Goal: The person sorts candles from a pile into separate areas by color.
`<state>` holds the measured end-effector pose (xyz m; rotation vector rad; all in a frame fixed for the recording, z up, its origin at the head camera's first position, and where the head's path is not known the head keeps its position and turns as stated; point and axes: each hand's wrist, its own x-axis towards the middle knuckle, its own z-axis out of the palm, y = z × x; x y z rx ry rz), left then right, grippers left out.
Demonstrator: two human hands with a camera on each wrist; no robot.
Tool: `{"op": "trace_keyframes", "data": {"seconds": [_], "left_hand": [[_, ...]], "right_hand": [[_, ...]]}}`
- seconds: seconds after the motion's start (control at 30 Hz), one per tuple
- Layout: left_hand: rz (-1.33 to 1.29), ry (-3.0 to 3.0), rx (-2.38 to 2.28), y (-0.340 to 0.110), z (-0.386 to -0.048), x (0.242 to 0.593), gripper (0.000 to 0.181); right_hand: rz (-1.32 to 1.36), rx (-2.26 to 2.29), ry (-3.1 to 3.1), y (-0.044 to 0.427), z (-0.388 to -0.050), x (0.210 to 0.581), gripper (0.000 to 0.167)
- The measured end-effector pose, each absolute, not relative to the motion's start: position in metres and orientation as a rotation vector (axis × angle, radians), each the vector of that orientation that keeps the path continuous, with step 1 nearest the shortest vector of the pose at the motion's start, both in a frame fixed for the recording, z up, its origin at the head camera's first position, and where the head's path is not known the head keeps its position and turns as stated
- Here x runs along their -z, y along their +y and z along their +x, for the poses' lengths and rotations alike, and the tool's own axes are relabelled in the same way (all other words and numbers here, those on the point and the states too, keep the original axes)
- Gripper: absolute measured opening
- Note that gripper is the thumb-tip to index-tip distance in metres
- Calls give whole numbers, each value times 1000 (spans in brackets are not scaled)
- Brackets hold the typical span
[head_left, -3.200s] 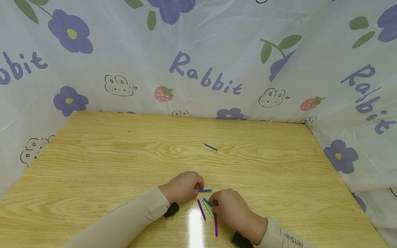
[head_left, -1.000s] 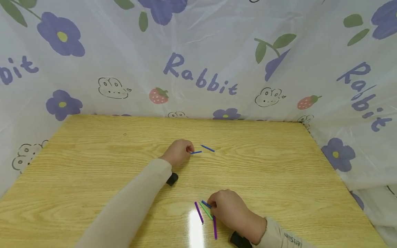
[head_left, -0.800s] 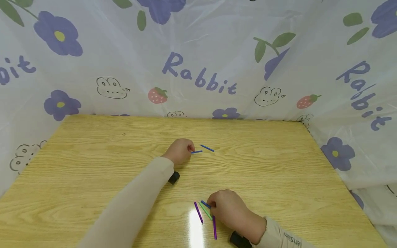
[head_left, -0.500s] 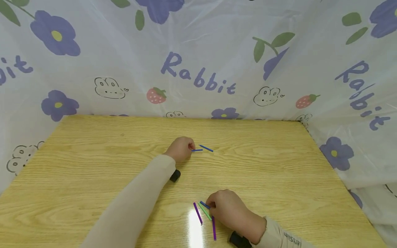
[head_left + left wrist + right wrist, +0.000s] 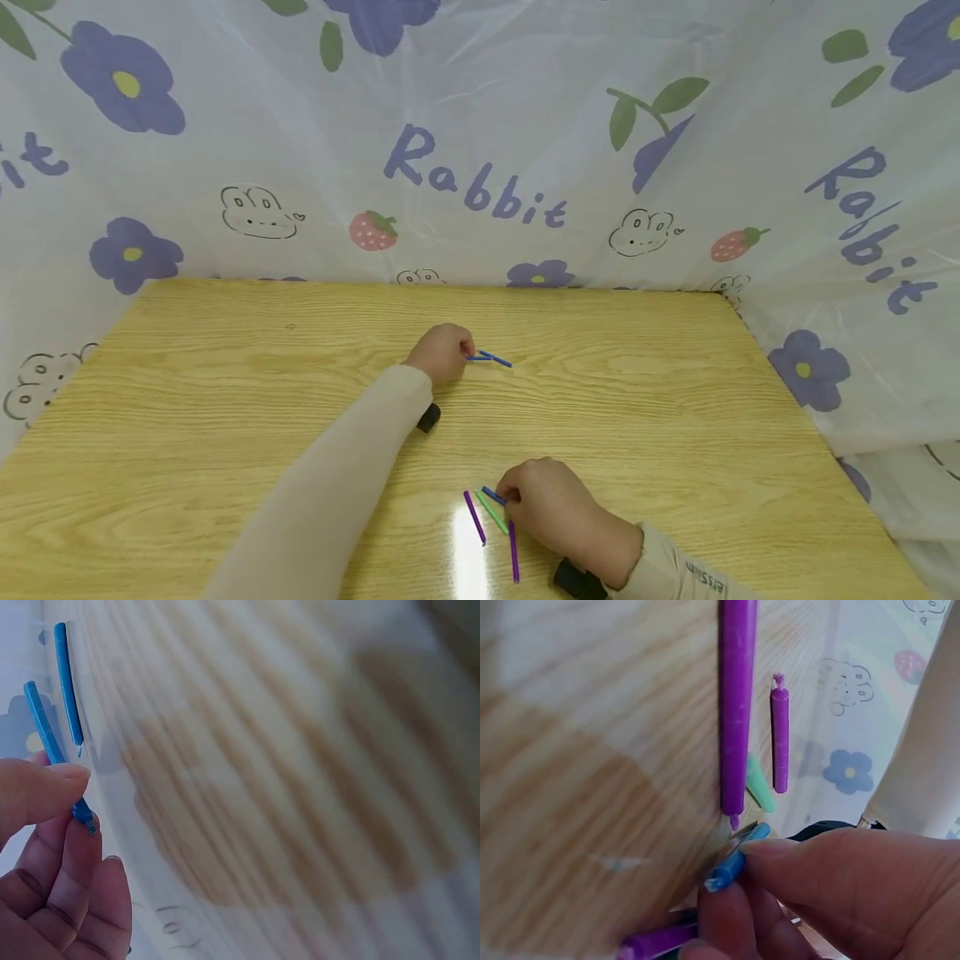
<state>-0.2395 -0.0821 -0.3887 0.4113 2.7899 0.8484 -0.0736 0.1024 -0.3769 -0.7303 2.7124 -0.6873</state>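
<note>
At the far middle of the table, my left hand point(image 5: 441, 354) pinches a thin blue candle point(image 5: 43, 724) between thumb and fingers. Close by lies a second blue candle point(image 5: 67, 682) with a short wick; in the head view the two look touching or almost so. Nearer to me, my right hand point(image 5: 558, 508) pinches a third blue candle point(image 5: 739, 859) over a small group. A green candle point(image 5: 492, 512) and two purple candles, one left point(image 5: 474, 517) and one right point(image 5: 513, 552), lie there. Another purple candle point(image 5: 660, 941) shows under the right hand in the right wrist view.
The wood-grain table point(image 5: 225, 400) runs back to a white curtain point(image 5: 315, 150) printed with rabbits, flowers and strawberries. Black wrist cameras sit at the left wrist point(image 5: 429, 417) and right wrist point(image 5: 579, 579). A bright light reflection lies near the front edge.
My left hand has carried its blue candle away from the near group to the far blue candle, then crept closer to it. My right hand has stayed in place, still pinching its candle.
</note>
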Motion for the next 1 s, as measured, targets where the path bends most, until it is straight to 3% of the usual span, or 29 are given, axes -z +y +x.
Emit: {"op": "trace_keyframes", "data": {"seconds": [1.0], "left_hand": [[395, 2766, -728, -68, -255, 397, 35]], "right_hand": [[-732, 694, 2717, 104, -74, 376, 11]]}}
